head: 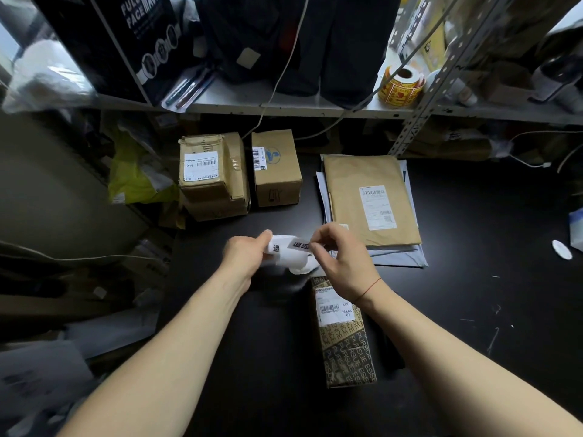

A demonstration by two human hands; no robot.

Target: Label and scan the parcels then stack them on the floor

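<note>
Left fingers (264, 237): curled, pinching the left end of a white crumpled paper label sheet (288, 257) with black barcode print. Right fingers (316, 240): thumb and forefinger pinch the label sheet at its upper right, just beside a printed code. Both grips are closed on the label sheet. It spans the gap between the two hands and is held up off the table.

Left hand (247, 252): back upward, forearm entering from the lower left. Right hand (342, 261): back upward, knuckles turned left, forearm entering from the lower right. A thin red thread (369, 287) circles the right wrist.

Under the right wrist: an oblong parcel in brown-and-black lettered wrapping (348, 351), lying flat on the black table (473, 263) in its near middle, long axis running away from the person. A white shipping label (332, 310) is stuck on the parcel's far half. The label sheet's lower edge hangs over the parcel's far end; whether they touch cannot be told.

Far edge of table, left part: a taped brown cardboard box (211, 175) and just beside it a smaller brown cardboard box with a blue mark (276, 167), each bearing a white barcode label. To the right of them lies a flat brown paper envelope (369, 197) on a pile of pale grey mailers (400, 257).
</note>
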